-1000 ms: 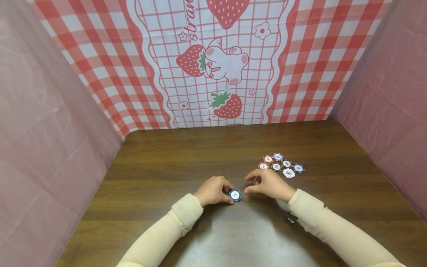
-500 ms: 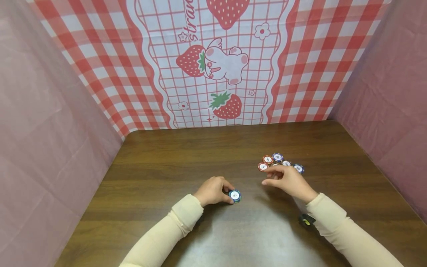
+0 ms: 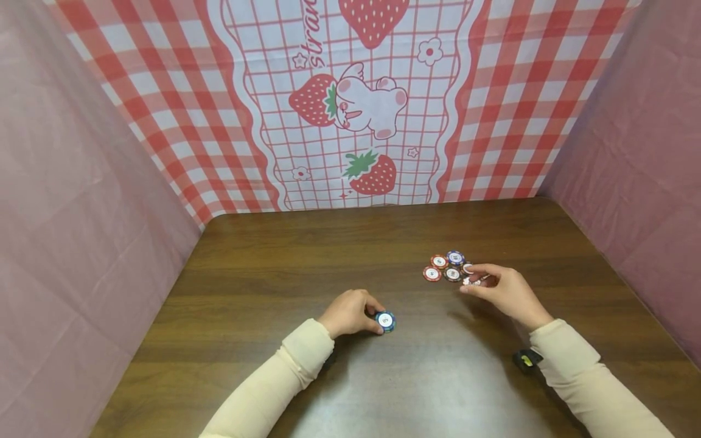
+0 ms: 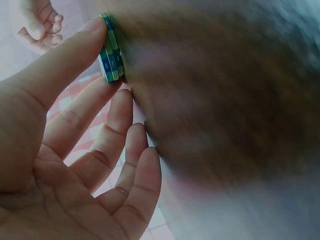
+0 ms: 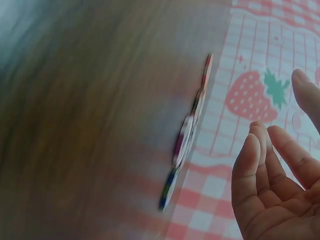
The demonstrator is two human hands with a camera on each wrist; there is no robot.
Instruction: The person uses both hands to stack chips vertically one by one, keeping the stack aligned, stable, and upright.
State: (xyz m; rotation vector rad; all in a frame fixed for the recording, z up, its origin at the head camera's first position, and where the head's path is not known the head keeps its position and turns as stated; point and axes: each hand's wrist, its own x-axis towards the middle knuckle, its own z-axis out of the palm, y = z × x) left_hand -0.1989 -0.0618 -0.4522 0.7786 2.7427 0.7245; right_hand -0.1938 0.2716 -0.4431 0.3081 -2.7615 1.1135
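My left hand [image 3: 350, 313] rests on the table and pinches a short stack of blue-green poker chips [image 3: 386, 321] by its edge. Seen from the left wrist, the stacked chips [image 4: 111, 55] lie between thumb and forefinger. Over the right end of a flat cluster of chips hovers my right hand [image 3: 509, 295], thumb and fingers apart, nothing between them in the right wrist view. Just below its fingertips lies a white chip [image 3: 472, 281], partly covered. A dark chip [image 3: 453, 274] lies beside it. A blue chip [image 5: 167, 192] shows edge-on from the right wrist but is hidden from the head.
Two red chips [image 3: 431, 274] and a purple-blue chip [image 3: 456, 258] make up the left and back of the cluster. The brown wooden table [image 3: 306, 249] ends at a strawberry-patterned cloth [image 3: 356, 121]. Pink cloth [image 3: 82, 213] hangs at both sides.
My right hand has moved right, away from the stack near my left hand, to over the cluster's right end. The left hand and its chips have stayed put.
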